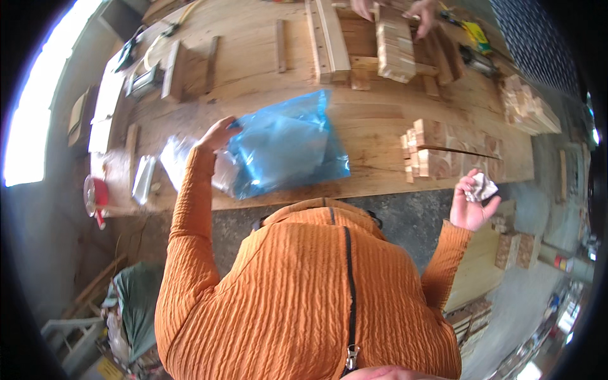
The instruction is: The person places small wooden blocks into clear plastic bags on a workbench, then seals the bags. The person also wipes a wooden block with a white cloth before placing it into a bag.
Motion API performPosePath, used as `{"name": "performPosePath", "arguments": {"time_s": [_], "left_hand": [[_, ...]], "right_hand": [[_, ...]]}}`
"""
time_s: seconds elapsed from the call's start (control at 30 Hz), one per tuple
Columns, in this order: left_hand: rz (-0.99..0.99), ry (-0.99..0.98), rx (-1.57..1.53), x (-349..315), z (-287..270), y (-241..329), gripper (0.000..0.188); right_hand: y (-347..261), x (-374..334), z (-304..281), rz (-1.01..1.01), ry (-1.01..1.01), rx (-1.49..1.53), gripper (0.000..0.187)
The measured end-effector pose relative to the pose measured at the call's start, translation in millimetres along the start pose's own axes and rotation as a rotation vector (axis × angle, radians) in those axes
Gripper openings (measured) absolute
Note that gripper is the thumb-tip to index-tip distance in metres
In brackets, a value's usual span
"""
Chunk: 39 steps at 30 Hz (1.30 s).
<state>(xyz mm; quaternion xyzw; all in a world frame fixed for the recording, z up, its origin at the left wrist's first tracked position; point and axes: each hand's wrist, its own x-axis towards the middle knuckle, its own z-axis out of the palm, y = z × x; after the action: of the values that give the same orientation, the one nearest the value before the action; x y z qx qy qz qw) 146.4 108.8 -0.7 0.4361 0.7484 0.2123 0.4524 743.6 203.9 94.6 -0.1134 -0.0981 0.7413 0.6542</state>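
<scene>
A blue clear plastic bag (282, 149) with something pale inside lies near the front edge of the wooden workbench (373, 142). My left hand (218, 134) is at the bag's left side, its fingers closed on the upper left edge. Beneath that wrist, clear crinkled plastic (177, 158) spreads on the bench. Off to the right, past the bench's front edge, my right hand (472, 206) is raised with the palm up. Its fingers curl round a crumpled whitish wad (482, 188) that looks like paper or foil.
Stacked wood blocks (449, 152) sit at the bench's right front. Across the bench, another person's hands (421, 16) handle a laminated wood block (396, 47). Wooden strips (280, 45) lie at the back. A red tape roll (96, 196) is at the left corner.
</scene>
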Motion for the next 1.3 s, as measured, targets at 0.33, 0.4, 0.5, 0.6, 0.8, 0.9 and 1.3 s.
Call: {"name": "performPosePath", "arguments": {"time_s": [0.33, 0.4, 0.5, 0.6, 0.8, 0.9, 1.3], "left_hand": [[0.378, 0.436, -0.031, 23.9, 34.0, 53.2, 0.031], [0.178, 0.364, 0.081, 23.7, 30.5, 48.3, 0.039], [-0.109, 0.121, 0.203, 16.9, 34.2, 48.2, 0.046], [-0.183, -0.206, 0.186, 2.4, 17.0, 14.1, 0.045], [0.005, -0.06, -0.285, -12.9, 25.8, 11.9, 0.033], [0.089, -0.051, -0.508, -26.7, 35.3, 19.1, 0.028], [0.178, -0.305, -0.759, -42.8, 15.6, 48.0, 0.025]], "right_hand": [[93.3, -4.9, -9.8, 0.404, 0.164, -0.492, 0.03], [107.9, -3.3, -33.6, 0.458, 0.2, -0.618, 0.026], [126.8, -6.9, -47.0, 0.417, 0.231, -0.723, 0.03], [143.1, -6.7, -55.0, 0.286, 0.167, -0.821, 0.035], [161.0, -11.2, -65.8, -0.005, 0.211, -0.906, 0.037], [171.3, -2.0, -61.1, -0.103, 0.213, -0.863, 0.035], [241.2, -79.4, -36.6, -0.424, 0.172, -1.574, 0.039]]}}
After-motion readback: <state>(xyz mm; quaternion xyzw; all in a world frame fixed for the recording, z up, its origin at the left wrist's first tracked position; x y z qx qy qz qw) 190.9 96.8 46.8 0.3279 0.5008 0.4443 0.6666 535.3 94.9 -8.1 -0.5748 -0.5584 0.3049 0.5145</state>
